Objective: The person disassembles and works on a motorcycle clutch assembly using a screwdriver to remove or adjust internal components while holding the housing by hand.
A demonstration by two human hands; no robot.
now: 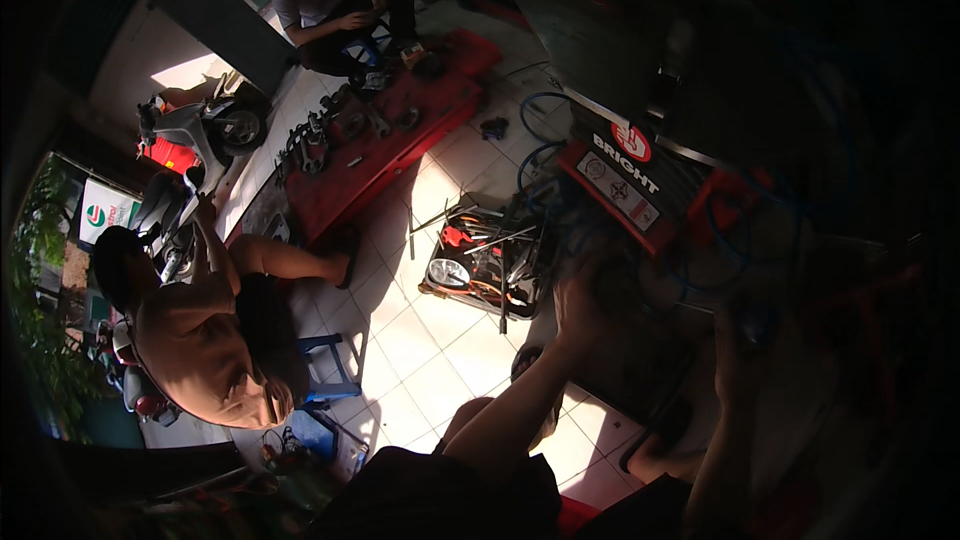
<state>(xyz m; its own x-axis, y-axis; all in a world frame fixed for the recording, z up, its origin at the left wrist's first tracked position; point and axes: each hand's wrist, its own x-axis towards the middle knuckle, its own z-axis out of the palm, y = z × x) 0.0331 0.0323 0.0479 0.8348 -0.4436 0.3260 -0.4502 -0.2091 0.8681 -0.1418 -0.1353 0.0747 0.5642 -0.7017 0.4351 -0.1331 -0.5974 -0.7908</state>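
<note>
Left hand point(577, 300) just beside toolbox point(470, 296), on its right; shadow and blur over fingers, can't tell how open or whether holding anything. Right hand point(727, 322) farther right, darker yet, can't tell either. Toolbox on floor tiles point(405, 345), tools point(457, 236) heaped inside. Risk: my forearm knocks black bar point(504, 292) jutting over near edge, pile spills. Blue hose point(538, 147) beyond could snag. Glare beside gloom: could misjudge reach.
</note>
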